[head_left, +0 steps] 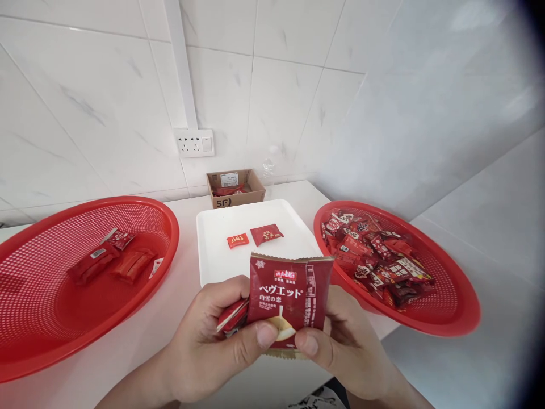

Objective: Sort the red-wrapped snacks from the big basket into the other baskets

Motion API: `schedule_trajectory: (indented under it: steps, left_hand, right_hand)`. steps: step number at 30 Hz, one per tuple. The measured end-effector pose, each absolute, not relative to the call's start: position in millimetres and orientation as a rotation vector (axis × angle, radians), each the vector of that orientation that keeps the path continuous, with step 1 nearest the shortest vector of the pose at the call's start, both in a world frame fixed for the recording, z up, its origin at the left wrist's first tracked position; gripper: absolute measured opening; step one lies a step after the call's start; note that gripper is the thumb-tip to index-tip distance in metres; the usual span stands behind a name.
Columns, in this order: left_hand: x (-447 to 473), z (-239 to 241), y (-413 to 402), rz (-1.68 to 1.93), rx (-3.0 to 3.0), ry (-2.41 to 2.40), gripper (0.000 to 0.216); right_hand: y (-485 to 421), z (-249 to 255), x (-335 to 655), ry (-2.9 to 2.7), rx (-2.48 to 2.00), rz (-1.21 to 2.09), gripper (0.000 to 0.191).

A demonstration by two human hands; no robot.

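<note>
Both hands hold a dark red snack packet (289,298) with white lettering upright in front of me. My left hand (213,346) pinches its lower left edge with the thumb and also keeps a smaller red-and-white packet (232,316) in the fingers. My right hand (344,346) grips the packet's lower right edge, thumb on its front. Behind the packet lies a white tray (221,227) with two small red packets (237,240) (266,233) on it.
A red mesh basket (25,329) at the left holds a few red packets (113,258). Another red basket (447,318) at the right is full of several red packets (378,258). A small cardboard box (235,200) stands by the tiled wall, below a power socket (195,142).
</note>
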State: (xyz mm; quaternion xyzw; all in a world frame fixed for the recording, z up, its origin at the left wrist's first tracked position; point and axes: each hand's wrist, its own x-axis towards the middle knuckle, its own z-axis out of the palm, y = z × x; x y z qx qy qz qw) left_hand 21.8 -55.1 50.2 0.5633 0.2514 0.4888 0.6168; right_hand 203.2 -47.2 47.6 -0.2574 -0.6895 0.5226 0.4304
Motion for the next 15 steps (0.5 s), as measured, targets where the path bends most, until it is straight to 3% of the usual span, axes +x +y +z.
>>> schedule_trajectory:
  steps: [15]
  left_hand:
    - [22.9,54.3,-53.4,1.150,1.282,0.442,0.022]
  right_hand:
    - [-45.4,45.0,202.9,-1.696,-0.581,1.381,0.026]
